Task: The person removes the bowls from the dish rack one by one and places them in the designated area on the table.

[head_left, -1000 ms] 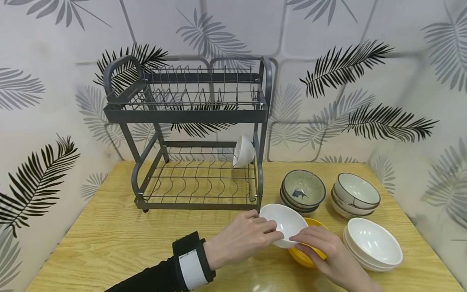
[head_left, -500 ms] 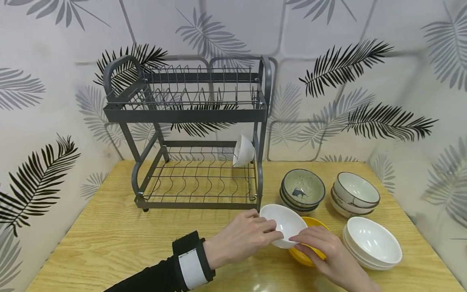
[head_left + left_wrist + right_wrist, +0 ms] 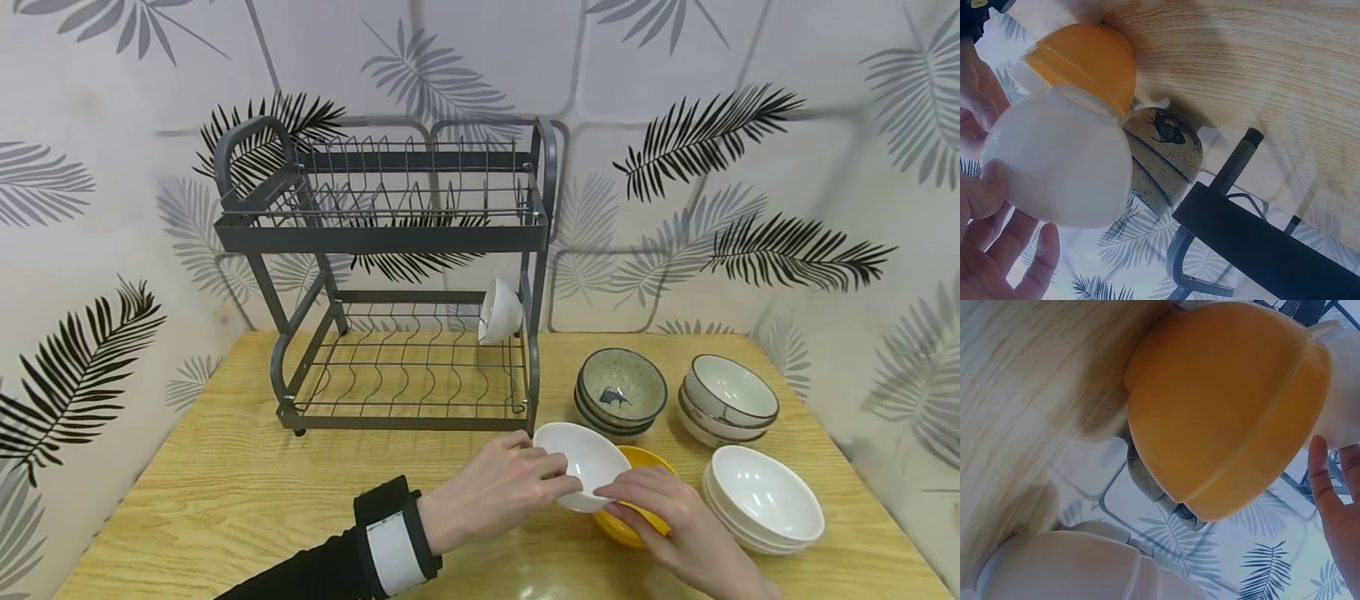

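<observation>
A small white bowl [image 3: 581, 458] is held tilted above the table between both hands, its inside facing up in the head view. My left hand [image 3: 510, 483] pinches its near left rim; in the left wrist view the left thumb [image 3: 992, 178] presses on the bowl's outer wall. At the near right rim, my right hand [image 3: 671, 517] grips the bowl between thumb and fingers. Stacked yellow bowls [image 3: 1222, 412] stand on the table just behind and below it, partly hidden by the right hand. Another white bowl [image 3: 501, 312] leans on its side in the lower rack tier.
A dark two-tier dish rack [image 3: 405, 422] stands at the back left of the wooden table [image 3: 247, 492]. Speckled bowls [image 3: 622, 387], dark-rimmed pale bowls [image 3: 731, 392] and larger white bowls [image 3: 768, 500] are stacked to the right. A patterned wall [image 3: 675, 50] closes off the back.
</observation>
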A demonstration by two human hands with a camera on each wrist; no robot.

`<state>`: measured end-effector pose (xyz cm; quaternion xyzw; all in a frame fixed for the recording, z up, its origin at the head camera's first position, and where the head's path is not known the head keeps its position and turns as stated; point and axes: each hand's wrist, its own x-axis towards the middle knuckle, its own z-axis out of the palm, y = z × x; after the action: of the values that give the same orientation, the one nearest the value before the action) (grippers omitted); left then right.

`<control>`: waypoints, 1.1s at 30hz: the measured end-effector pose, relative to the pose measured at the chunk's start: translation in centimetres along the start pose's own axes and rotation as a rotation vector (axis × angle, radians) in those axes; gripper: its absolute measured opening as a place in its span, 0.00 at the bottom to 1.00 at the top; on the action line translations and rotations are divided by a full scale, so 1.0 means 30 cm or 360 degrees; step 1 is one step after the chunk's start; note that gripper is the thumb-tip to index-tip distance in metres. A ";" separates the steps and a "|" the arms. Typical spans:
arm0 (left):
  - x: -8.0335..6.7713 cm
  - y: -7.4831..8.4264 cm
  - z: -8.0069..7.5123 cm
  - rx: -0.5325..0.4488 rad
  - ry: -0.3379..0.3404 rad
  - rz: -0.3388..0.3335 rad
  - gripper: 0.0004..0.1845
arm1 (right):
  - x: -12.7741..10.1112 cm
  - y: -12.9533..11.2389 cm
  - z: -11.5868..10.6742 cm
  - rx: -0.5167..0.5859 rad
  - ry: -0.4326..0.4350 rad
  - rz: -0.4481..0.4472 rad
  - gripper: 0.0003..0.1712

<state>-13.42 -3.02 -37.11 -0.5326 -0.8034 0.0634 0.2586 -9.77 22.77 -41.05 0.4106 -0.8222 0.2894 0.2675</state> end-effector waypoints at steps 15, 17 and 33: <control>0.005 -0.006 -0.003 -0.0111 -0.0011 0.0021 0.15 | 0.013 -0.003 -0.007 -0.0141 0.0091 -0.0062 0.21; 0.005 -0.007 -0.006 -0.0141 -0.0019 0.0017 0.15 | 0.015 -0.001 -0.006 -0.0139 0.0116 -0.0093 0.20; -0.004 -0.027 -0.003 -0.0207 0.0029 -0.0049 0.08 | 0.028 0.002 0.012 -0.0077 0.0161 -0.0150 0.16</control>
<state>-14.01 -3.50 -36.78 -0.5365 -0.8115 0.0022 0.2317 -10.34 22.11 -40.75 0.4270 -0.7942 0.2770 0.3319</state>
